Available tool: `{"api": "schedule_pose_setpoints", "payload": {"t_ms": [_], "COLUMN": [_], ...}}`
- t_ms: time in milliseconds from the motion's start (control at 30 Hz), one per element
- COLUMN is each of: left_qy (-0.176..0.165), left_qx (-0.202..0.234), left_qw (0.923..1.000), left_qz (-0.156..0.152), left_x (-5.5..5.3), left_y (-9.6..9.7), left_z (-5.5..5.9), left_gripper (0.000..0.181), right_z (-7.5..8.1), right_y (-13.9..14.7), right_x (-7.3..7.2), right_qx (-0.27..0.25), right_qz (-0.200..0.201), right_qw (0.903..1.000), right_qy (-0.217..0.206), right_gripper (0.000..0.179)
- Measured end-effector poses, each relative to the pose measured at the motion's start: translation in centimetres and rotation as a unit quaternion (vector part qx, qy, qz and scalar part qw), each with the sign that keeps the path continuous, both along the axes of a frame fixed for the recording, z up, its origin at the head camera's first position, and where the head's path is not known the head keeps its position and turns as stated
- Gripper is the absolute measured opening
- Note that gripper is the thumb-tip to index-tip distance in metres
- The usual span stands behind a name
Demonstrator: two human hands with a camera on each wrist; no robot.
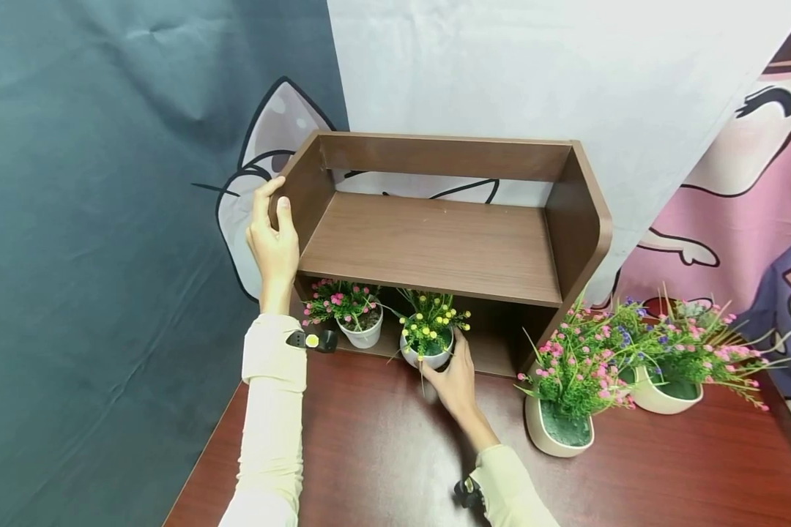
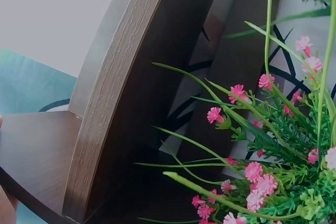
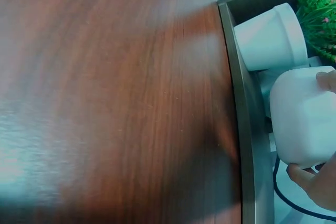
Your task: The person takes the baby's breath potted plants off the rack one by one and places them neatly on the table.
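Observation:
My left hand [image 1: 275, 245] holds the left side panel of a brown wooden shelf [image 1: 428, 241] near its front edge; in the left wrist view, only bits of fingers show at the left border. Low in the shelf, my right hand [image 1: 456, 377] grips a white pot [image 3: 302, 116] of yellow flowers [image 1: 435, 318], thumb on one side and fingers on the other. Whether this pot touches the bottom board cannot be told. To its left, a white pot [image 1: 362, 334] of pink flowers [image 2: 257, 182] stands in the same lower compartment.
Right of the shelf, a cream pot [image 1: 559, 432] of pink flowers stands on the reddish wooden table [image 1: 382, 439]. Behind it are more potted flowers [image 1: 672, 380], pink and blue. A printed cloth [image 1: 501, 73] hangs behind the shelf, with a dark grey-blue cloth [image 1: 105, 219] at left.

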State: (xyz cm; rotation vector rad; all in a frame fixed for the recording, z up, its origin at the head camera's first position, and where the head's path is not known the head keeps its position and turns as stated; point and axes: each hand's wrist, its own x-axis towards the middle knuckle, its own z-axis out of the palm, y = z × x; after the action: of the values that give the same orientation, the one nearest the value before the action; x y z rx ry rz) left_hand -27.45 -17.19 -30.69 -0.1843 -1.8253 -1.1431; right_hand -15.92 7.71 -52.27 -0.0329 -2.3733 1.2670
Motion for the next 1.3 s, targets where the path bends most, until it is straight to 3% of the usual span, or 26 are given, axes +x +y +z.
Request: {"api": "schedule_pose_setpoints", "payload": {"t_ms": [467, 633, 933, 1200, 1300], "left_qy": [-0.006, -0.002, -0.006, -0.010, -0.015], "left_qx": [0.017, 0.016, 0.017, 0.015, 0.013], "left_qw": [0.9998, 0.9999, 0.9998, 0.9998, 0.9998], "left_qz": [-0.007, 0.004, -0.006, -0.005, -0.006], "left_x": [2.6, 2.4, 2.5, 0.5, 0.4], "left_y": [1.5, 1.3, 1.3, 0.3, 0.1], "left_z": [2.1, 1.9, 1.8, 0.3, 0.1], "left_gripper": [0.024, 0.025, 0.024, 0.025, 0.025], "right_z": [0.8, 0.8, 1.2, 2.1, 2.0], "right_y": [0.2, 0.3, 0.3, 1.0, 1.3], "right_x": [3.7, 4.7, 7.1, 8.3, 8.6], "right_qx": [0.008, 0.011, 0.006, -0.023, -0.018], "right_qz": [0.016, 0.024, 0.042, 0.086, 0.090], "right_qw": [0.9998, 0.9996, 0.9988, 0.9957, 0.9957], "right_qy": [-0.004, -0.011, -0.025, -0.024, -0.016], "right_gripper": [0.086, 0.086, 0.086, 0.085, 0.084]}}
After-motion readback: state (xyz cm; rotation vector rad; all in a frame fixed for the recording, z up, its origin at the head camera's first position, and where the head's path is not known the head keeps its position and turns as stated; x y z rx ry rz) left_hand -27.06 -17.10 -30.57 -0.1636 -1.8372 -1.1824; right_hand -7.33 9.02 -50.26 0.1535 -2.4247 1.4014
